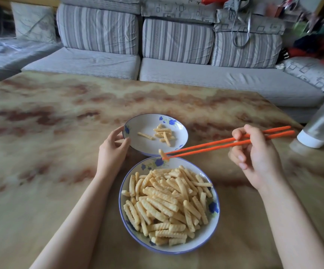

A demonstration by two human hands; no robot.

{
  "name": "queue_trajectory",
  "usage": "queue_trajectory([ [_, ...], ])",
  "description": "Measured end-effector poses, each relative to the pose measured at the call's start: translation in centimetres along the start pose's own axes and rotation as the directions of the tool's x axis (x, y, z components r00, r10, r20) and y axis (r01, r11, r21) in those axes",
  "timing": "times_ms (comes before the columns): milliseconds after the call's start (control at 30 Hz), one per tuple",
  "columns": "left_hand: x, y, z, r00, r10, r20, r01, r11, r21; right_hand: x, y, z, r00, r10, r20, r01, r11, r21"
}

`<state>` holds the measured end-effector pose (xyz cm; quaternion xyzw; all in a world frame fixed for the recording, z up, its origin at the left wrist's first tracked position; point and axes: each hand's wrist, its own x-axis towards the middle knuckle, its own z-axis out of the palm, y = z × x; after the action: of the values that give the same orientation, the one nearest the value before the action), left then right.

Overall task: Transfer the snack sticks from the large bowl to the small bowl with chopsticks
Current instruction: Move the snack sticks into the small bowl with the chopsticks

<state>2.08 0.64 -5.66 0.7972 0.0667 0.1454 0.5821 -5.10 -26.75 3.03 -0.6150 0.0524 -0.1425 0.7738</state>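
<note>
One ridged yellow snack stick (161,152) in orange chopsticks (215,142), my right hand (258,156) pinching them; left hand (111,150) grips small white bowl (143,144) just beyond tips.

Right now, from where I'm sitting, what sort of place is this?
Most likely a home living room: a striped grey sofa runs behind the marble-patterned table, clothes and bags are heaped at its right end, and a large bowl of snack sticks sits on the table.
</note>
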Motion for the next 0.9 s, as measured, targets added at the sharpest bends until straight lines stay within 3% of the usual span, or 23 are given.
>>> queue_trajectory([
  [133, 0.1, 0.0, 0.1, 1.0, 0.005, -0.005, -0.005, 1.0, 0.004, 1.1, -0.3, 0.7, 0.991, -0.028, -0.132, 0.048, 0.988, 0.146],
  [233, 0.1, -0.1, 0.0, 1.0, 0.009, -0.005, -0.009, 1.0, 0.006, 2.4, 0.5, 2.1, 0.979, -0.076, -0.188, 0.097, 0.99, 0.104],
  [667, 0.1, -0.1, 0.0, 1.0, 0.003, -0.001, -0.003, 1.0, 0.016, 5.3, 4.5, 6.3, 0.988, -0.104, -0.118, 0.083, 0.982, -0.171],
  [900, 0.1, -0.1, 0.0, 1.0, 0.01, -0.003, -0.01, 1.0, 0.015, 3.5, 2.1, 3.7, 0.989, -0.13, -0.075, 0.124, 0.989, -0.078],
])
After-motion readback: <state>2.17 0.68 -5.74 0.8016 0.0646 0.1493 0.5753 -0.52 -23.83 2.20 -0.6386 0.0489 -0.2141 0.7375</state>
